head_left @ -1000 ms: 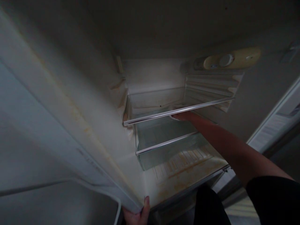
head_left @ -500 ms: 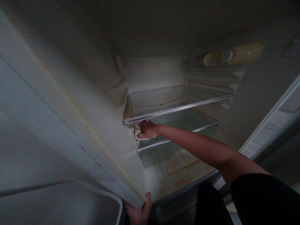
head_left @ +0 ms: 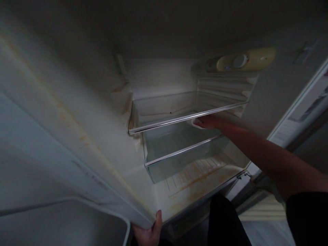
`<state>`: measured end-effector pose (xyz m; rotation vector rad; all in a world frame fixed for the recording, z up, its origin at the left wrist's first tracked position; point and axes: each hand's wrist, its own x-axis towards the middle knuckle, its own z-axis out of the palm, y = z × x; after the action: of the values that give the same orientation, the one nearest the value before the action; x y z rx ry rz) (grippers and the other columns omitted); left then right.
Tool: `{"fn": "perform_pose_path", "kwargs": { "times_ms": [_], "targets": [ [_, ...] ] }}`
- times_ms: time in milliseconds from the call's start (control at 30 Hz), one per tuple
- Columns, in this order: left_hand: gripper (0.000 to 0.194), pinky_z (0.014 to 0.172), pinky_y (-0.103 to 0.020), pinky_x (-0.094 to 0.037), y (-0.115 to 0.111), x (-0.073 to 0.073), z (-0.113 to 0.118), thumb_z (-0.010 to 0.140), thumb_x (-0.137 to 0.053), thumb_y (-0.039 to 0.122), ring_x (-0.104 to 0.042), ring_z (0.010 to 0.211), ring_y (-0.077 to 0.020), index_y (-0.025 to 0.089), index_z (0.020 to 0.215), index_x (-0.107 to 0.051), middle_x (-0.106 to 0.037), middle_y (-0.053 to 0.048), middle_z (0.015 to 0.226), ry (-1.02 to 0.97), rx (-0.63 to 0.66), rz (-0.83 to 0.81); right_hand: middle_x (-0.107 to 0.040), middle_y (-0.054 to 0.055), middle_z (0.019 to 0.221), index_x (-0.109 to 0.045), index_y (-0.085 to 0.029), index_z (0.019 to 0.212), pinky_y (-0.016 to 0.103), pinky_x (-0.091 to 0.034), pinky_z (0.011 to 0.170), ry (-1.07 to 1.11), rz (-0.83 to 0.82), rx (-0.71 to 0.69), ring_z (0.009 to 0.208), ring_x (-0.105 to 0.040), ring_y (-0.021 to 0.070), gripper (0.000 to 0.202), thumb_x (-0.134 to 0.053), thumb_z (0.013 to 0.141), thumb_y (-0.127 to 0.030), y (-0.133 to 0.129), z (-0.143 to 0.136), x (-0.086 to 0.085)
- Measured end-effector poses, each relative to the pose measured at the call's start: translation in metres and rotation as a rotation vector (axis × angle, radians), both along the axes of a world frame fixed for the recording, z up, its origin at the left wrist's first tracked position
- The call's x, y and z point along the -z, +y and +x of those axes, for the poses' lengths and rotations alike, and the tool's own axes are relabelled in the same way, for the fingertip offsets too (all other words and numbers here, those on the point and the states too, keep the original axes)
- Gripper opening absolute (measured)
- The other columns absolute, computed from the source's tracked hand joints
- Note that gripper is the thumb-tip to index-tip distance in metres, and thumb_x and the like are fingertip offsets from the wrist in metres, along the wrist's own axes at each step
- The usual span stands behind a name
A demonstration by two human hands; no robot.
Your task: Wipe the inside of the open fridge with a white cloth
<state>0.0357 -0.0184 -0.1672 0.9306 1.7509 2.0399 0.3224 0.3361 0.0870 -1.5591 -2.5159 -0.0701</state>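
My right hand (head_left: 208, 122) reaches into a refrigerator, between its upper glass shelf (head_left: 188, 118) and its lower glass shelf (head_left: 166, 138). It presses a white cloth (head_left: 196, 124) to the lower shelf near the right rear; the upper shelf's front trim lies close above the fingers. Part of the cloth is hidden under the hand. At the bottom, my left hand (head_left: 148, 234) is wrapped round the front edge of the refrigerator's left side wall (head_left: 120, 181), thumb on the inner side.
A yellowed control box with a white dial (head_left: 240, 61) sits on the right wall. Brown stains mark the ribbed refrigerator floor (head_left: 194, 177). The open door's edge (head_left: 287, 123) runs along the right, and my dark-clothed leg (head_left: 225, 222) is below.
My right hand has slid the cloth from the lower shelf's left side across to its right rear. My left hand keeps its hold, and the view has shifted slightly.
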Motion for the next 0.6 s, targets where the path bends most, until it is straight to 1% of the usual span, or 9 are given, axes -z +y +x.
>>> {"fn": "perform_pose_path", "kwargs": {
  "times_ms": [67, 100, 167, 233, 300, 367, 467, 500, 600],
  "targets": [
    [0.071, 0.081, -0.039, -0.063, 0.001, 0.001, 0.000, 0.061, -0.088, 0.050, -0.073, 0.094, -0.0312, 0.010, 0.111, -0.058, -0.072, -0.020, 0.101, -0.007, -0.014, -0.013, -0.054, 0.027, 0.145, -0.055, -0.004, 0.145, 0.058, -0.034, 0.114, -0.113, 0.030, 0.065, 0.136, -0.050, 0.0430, 0.075, -0.041, 0.102, -0.063, -0.009, -0.002, -0.003],
    [0.073, 0.083, -0.040, -0.063, 0.001, 0.002, 0.000, 0.060, -0.089, 0.050, -0.073, 0.095, -0.0316, 0.010, 0.112, -0.058, -0.072, -0.020, 0.104, -0.005, -0.025, -0.016, -0.055, 0.028, 0.143, -0.059, -0.004, 0.141, 0.059, -0.035, 0.113, -0.152, 0.041, 0.060, 0.134, -0.051, 0.0445, 0.074, -0.039, 0.102, -0.064, -0.013, -0.008, -0.003],
    [0.077, 0.086, -0.041, -0.062, 0.001, 0.003, 0.000, 0.059, -0.090, 0.049, -0.073, 0.098, -0.0320, 0.008, 0.116, -0.057, -0.071, -0.021, 0.107, 0.004, -0.037, -0.020, -0.057, 0.026, 0.141, -0.062, -0.007, 0.138, 0.056, -0.038, 0.111, -0.172, 0.068, -0.013, 0.132, -0.053, 0.0437, 0.069, -0.041, 0.102, -0.062, -0.022, -0.026, -0.003],
    [0.078, 0.087, -0.040, -0.061, 0.002, 0.004, 0.000, 0.060, -0.089, 0.050, -0.072, 0.099, -0.0322, 0.008, 0.117, -0.057, -0.070, -0.022, 0.109, 0.009, -0.033, -0.020, -0.054, 0.022, 0.146, -0.056, -0.011, 0.145, 0.052, -0.039, 0.113, -0.130, 0.071, -0.131, 0.135, -0.050, 0.0406, 0.067, -0.045, 0.101, -0.060, -0.030, -0.050, 0.000],
    [0.077, 0.087, -0.040, -0.061, 0.002, 0.004, 0.000, 0.061, -0.089, 0.050, -0.072, 0.100, -0.0322, 0.007, 0.117, -0.058, -0.070, -0.022, 0.109, 0.003, -0.029, -0.014, -0.047, 0.020, 0.154, -0.042, -0.016, 0.156, 0.050, -0.034, 0.118, -0.080, 0.025, -0.257, 0.143, -0.042, 0.0376, 0.072, -0.044, 0.100, -0.061, -0.037, -0.077, 0.003],
    [0.077, 0.086, -0.040, -0.062, 0.003, 0.004, 0.000, 0.060, -0.089, 0.049, -0.072, 0.101, -0.0324, 0.008, 0.118, -0.058, -0.071, -0.021, 0.109, -0.008, -0.036, -0.006, -0.035, 0.017, 0.162, -0.030, -0.024, 0.163, 0.053, -0.027, 0.122, -0.068, -0.055, -0.359, 0.151, -0.031, 0.0377, 0.076, -0.042, 0.100, -0.065, -0.049, -0.106, 0.004],
    [0.076, 0.085, -0.041, -0.062, 0.004, 0.003, -0.001, 0.056, -0.091, 0.047, -0.073, 0.098, -0.0331, 0.010, 0.114, -0.060, -0.073, -0.019, 0.104, -0.016, -0.056, -0.016, -0.018, 0.011, 0.170, -0.026, -0.035, 0.164, 0.061, -0.019, 0.123, -0.066, -0.156, -0.477, 0.156, -0.014, 0.0423, 0.081, -0.043, 0.095, -0.074, -0.079, -0.154, 0.005],
    [0.074, 0.084, -0.041, -0.063, 0.004, 0.002, -0.002, 0.054, -0.091, 0.046, -0.074, 0.096, -0.0334, 0.010, 0.111, -0.061, -0.074, -0.018, 0.101, -0.023, -0.062, -0.014, -0.016, 0.010, 0.170, -0.029, -0.034, 0.163, 0.062, -0.018, 0.123, -0.053, -0.162, -0.539, 0.156, -0.012, 0.0425, 0.082, -0.044, 0.093, -0.076, -0.090, -0.169, 0.006],
    [0.065, 0.076, -0.041, -0.064, 0.005, -0.002, -0.001, 0.054, -0.091, 0.046, -0.075, 0.083, -0.0320, 0.012, 0.102, -0.065, -0.075, -0.014, 0.089, -0.029, -0.051, 0.007, -0.024, 0.016, 0.167, -0.036, -0.020, 0.161, 0.059, -0.018, 0.125, -0.031, -0.134, -0.676, 0.155, -0.019, 0.0402, 0.080, -0.044, 0.097, -0.068, -0.119, -0.197, 0.011]
  ]
}}
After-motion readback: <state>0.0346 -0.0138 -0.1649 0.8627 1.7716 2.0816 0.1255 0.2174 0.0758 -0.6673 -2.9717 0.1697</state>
